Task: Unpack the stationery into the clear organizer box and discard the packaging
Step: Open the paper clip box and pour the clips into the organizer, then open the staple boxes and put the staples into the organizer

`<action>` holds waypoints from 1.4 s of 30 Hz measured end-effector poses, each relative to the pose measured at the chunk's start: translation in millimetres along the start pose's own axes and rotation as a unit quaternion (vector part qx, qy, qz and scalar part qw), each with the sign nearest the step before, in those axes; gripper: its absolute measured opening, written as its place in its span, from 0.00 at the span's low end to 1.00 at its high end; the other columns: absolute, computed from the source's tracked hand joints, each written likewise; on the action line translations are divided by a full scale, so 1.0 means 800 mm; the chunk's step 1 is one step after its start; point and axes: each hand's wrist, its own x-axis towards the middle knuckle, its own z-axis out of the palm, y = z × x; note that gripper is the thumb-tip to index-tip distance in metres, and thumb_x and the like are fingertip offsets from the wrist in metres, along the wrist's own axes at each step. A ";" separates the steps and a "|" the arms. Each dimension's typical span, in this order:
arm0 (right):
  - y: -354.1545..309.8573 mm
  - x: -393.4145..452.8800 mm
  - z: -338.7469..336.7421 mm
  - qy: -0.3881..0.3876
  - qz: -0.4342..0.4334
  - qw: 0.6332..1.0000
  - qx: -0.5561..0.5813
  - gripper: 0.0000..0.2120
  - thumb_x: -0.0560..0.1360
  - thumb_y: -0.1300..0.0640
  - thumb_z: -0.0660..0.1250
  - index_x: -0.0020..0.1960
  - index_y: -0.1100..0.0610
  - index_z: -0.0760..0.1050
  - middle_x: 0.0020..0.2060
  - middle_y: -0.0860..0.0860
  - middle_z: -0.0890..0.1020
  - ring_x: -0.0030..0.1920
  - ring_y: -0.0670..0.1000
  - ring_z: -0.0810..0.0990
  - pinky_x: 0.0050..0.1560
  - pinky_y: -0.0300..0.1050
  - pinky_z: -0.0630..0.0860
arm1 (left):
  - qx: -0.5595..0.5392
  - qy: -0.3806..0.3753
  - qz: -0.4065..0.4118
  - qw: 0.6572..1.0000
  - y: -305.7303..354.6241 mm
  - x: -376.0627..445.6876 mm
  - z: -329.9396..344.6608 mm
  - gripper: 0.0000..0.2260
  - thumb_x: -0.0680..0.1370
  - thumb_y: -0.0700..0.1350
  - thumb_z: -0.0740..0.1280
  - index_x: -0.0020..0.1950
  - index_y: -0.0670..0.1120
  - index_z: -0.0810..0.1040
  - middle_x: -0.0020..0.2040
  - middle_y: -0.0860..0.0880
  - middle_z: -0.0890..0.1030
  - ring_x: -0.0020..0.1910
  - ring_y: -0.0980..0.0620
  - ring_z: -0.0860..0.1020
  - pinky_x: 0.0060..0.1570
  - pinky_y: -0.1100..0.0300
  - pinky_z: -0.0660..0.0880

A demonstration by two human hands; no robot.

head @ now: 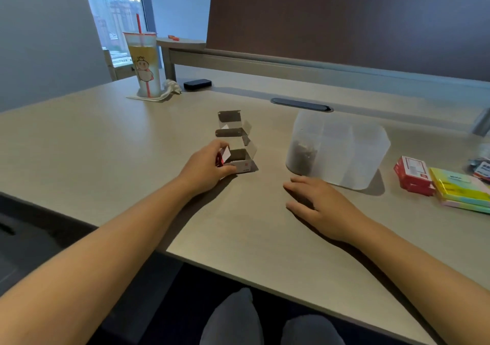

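Desk point(111, 143): bare room at your near edge.
Carton point(240, 159): mid-desk, flaps open, gripped by your left hand point(205, 168).
Right hand point(318, 202): relaxed, flat, near organizer point(342, 149).

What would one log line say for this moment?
left hand: holds open carton | right hand: flat on desk | organizer: some items inside | red packs: unopened

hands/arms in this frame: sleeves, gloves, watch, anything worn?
Nothing worn that shows. Both forearms are bare from the bottom edge of the head view up to the wrists: no sleeves in view, no gloves, no watch or bracelet. No rings visible on the left hand or the right hand, though some fingers are partly hidden. No markings or bandages visible.
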 end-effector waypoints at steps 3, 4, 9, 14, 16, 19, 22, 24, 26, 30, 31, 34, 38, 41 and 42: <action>0.001 0.001 0.001 0.005 -0.004 1.000 0.000 0.21 0.77 0.49 0.56 0.69 0.53 0.63 0.67 0.50 0.69 0.65 0.50 0.66 0.59 0.37 0.59 | 0.033 0.018 -0.002 0.999 -0.009 0.021 0.002 0.23 0.75 0.47 0.65 0.68 0.45 0.64 0.63 0.41 0.74 0.58 0.44 0.73 0.55 0.55 0.70; 0.002 0.001 0.001 0.007 -0.003 1.000 0.002 0.21 0.77 0.49 0.57 0.69 0.53 0.63 0.67 0.50 0.69 0.66 0.49 0.65 0.60 0.36 0.59 | 0.042 0.024 -0.003 0.999 -0.012 0.029 0.003 0.23 0.75 0.47 0.65 0.68 0.45 0.64 0.62 0.41 0.74 0.57 0.44 0.73 0.55 0.53 0.71; 0.008 0.003 0.005 0.010 0.003 1.000 0.011 0.22 0.76 0.49 0.57 0.69 0.52 0.63 0.69 0.48 0.67 0.68 0.48 0.63 0.63 0.36 0.57 | 0.099 0.026 0.002 0.995 -0.021 0.066 0.015 0.26 0.75 0.50 0.64 0.71 0.49 0.60 0.64 0.41 0.73 0.61 0.42 0.71 0.59 0.47 0.70; 0.010 0.002 0.005 0.008 0.017 0.999 0.028 0.22 0.76 0.49 0.58 0.68 0.52 0.64 0.70 0.48 0.65 0.69 0.47 0.62 0.65 0.37 0.58 | 0.095 0.076 0.009 0.993 -0.013 0.063 0.015 0.31 0.74 0.49 0.66 0.73 0.46 0.57 0.69 0.41 0.65 0.68 0.43 0.63 0.66 0.49 0.63; 0.012 -0.002 0.002 0.007 0.027 0.999 0.031 0.21 0.76 0.49 0.58 0.68 0.52 0.64 0.69 0.48 0.65 0.68 0.47 0.63 0.65 0.37 0.59 | 0.102 0.102 0.048 0.988 0.001 0.046 0.013 0.27 0.74 0.48 0.66 0.71 0.44 0.61 0.69 0.42 0.65 0.68 0.43 0.63 0.67 0.51 0.62; 0.020 -0.018 -0.008 0.002 0.039 0.999 0.015 0.20 0.77 0.49 0.57 0.68 0.53 0.65 0.68 0.49 0.68 0.67 0.48 0.65 0.64 0.38 0.61 | 0.063 0.067 0.141 0.986 0.033 0.012 0.019 0.19 0.74 0.46 0.66 0.64 0.44 0.70 0.65 0.44 0.70 0.64 0.47 0.69 0.63 0.57 0.67; 0.037 -0.047 -0.020 -0.006 0.070 0.998 -0.003 0.20 0.77 0.49 0.55 0.68 0.52 0.64 0.68 0.49 0.67 0.67 0.48 0.65 0.64 0.39 0.62 | 0.068 -0.058 0.207 0.974 0.072 -0.020 0.044 0.16 0.75 0.48 0.63 0.62 0.47 0.72 0.65 0.48 0.72 0.64 0.51 0.69 0.62 0.60 0.66; 0.051 -0.068 -0.028 -0.002 0.101 0.995 -0.012 0.21 0.77 0.49 0.55 0.69 0.52 0.63 0.69 0.49 0.66 0.68 0.47 0.64 0.65 0.39 0.62 | 0.091 -0.138 0.234 0.958 0.099 -0.032 0.067 0.17 0.76 0.50 0.62 0.64 0.48 0.70 0.65 0.49 0.72 0.63 0.52 0.70 0.61 0.62 0.66; 0.065 -0.088 -0.033 0.016 0.127 0.992 -0.012 0.19 0.77 0.50 0.56 0.67 0.53 0.65 0.68 0.50 0.68 0.67 0.48 0.66 0.64 0.39 0.63 | 0.115 -0.187 0.258 0.941 0.123 -0.035 0.092 0.18 0.75 0.52 0.62 0.64 0.48 0.70 0.63 0.50 0.73 0.60 0.52 0.71 0.60 0.61 0.68; 0.100 -0.109 -0.039 0.105 0.175 0.979 -0.013 0.16 0.76 0.55 0.60 0.63 0.57 0.70 0.62 0.53 0.73 0.62 0.50 0.70 0.60 0.37 0.64 | 0.141 -0.194 0.283 0.929 0.144 -0.023 0.123 0.20 0.74 0.56 0.62 0.62 0.49 0.71 0.63 0.49 0.73 0.61 0.50 0.69 0.61 0.58 0.66; 0.109 -0.108 -0.041 0.137 0.191 0.972 -0.013 0.16 0.75 0.57 0.61 0.62 0.58 0.70 0.62 0.53 0.73 0.62 0.51 0.69 0.60 0.38 0.64 | 0.143 -0.188 0.288 0.928 0.145 -0.020 0.126 0.20 0.74 0.57 0.62 0.62 0.49 0.71 0.64 0.49 0.72 0.62 0.50 0.68 0.61 0.58 0.65; 0.136 -0.095 -0.047 0.210 0.213 0.954 -0.033 0.17 0.73 0.62 0.63 0.62 0.61 0.69 0.60 0.57 0.72 0.62 0.56 0.69 0.59 0.40 0.63 | 0.136 -0.177 0.297 0.928 0.142 -0.018 0.129 0.21 0.74 0.57 0.63 0.62 0.49 0.71 0.64 0.50 0.72 0.63 0.50 0.67 0.61 0.60 0.63; 0.156 -0.075 -0.053 0.189 0.266 0.944 -0.053 0.24 0.74 0.56 0.63 0.68 0.58 0.61 0.67 0.56 0.66 0.66 0.55 0.64 0.65 0.45 0.63 | 0.132 -0.172 0.295 0.931 0.139 -0.016 0.130 0.21 0.73 0.58 0.63 0.63 0.50 0.71 0.65 0.51 0.71 0.64 0.52 0.66 0.62 0.61 0.63; 0.166 -0.068 -0.053 0.141 0.266 0.950 -0.079 0.25 0.75 0.51 0.61 0.70 0.55 0.59 0.69 0.56 0.64 0.68 0.56 0.63 0.66 0.47 0.63 | 0.123 -0.173 0.290 0.933 0.138 -0.015 0.130 0.22 0.72 0.58 0.64 0.63 0.50 0.71 0.64 0.51 0.72 0.63 0.52 0.67 0.62 0.61 0.63; 0.169 -0.067 -0.053 0.132 0.261 0.952 -0.086 0.25 0.75 0.51 0.61 0.70 0.55 0.60 0.69 0.56 0.65 0.67 0.56 0.64 0.65 0.48 0.64 | 0.120 -0.175 0.287 0.934 0.138 -0.015 0.129 0.22 0.72 0.58 0.64 0.63 0.50 0.71 0.63 0.51 0.72 0.63 0.51 0.67 0.61 0.61 0.63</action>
